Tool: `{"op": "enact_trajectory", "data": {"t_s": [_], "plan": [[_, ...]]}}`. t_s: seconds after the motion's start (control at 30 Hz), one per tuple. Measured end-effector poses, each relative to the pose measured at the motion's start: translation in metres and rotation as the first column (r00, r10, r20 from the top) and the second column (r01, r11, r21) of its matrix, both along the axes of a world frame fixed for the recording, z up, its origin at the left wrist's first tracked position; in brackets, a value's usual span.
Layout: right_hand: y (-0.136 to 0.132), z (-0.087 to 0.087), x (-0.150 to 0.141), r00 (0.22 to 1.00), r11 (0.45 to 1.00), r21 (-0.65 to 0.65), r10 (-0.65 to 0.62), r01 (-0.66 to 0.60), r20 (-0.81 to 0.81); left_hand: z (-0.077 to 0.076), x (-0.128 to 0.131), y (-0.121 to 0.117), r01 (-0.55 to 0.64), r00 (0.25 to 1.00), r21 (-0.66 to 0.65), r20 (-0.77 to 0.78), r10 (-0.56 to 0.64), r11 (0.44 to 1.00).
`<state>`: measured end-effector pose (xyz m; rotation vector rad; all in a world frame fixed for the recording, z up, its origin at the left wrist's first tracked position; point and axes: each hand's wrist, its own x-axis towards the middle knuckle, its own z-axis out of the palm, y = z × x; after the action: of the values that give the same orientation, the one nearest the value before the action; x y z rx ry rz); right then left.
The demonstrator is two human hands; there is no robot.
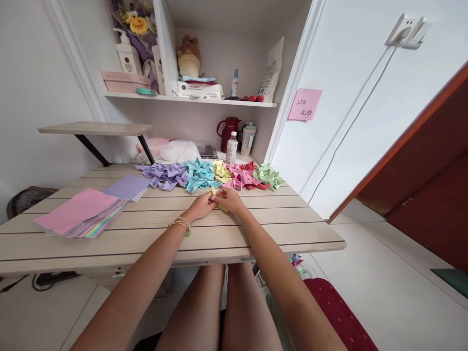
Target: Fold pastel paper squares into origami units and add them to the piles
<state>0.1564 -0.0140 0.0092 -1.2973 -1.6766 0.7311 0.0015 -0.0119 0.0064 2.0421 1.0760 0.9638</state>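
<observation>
Both hands meet over the middle of the table, pinching a small piece of folded yellow paper. My left hand, with bracelets at its wrist, grips the paper's left side. From the right, my right hand has its fingers closed on the same paper. One yellow point sticks up between the hands; the fingers hide much of the fold. Just beyond lies a row of folded paper pieces, like origami cranes: purple, blue, yellow, pink, red and green.
A stack of coloured paper sheets lies at the left, beside purple sheets. A small raised shelf stands at the back left. Behind the row are a bottle, a dark red jug and a cup.
</observation>
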Motion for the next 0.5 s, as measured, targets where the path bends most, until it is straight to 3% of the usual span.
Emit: {"op": "enact_trajectory", "data": {"t_s": [0.5], "plan": [[-0.0016,0.0004,0.0004,1.0,1.0,-0.026,0.003,-0.003,0.017,-0.0039,-0.0001,0.0014,-0.06,0.994,0.074,-0.087,0.067,0.995]]}}
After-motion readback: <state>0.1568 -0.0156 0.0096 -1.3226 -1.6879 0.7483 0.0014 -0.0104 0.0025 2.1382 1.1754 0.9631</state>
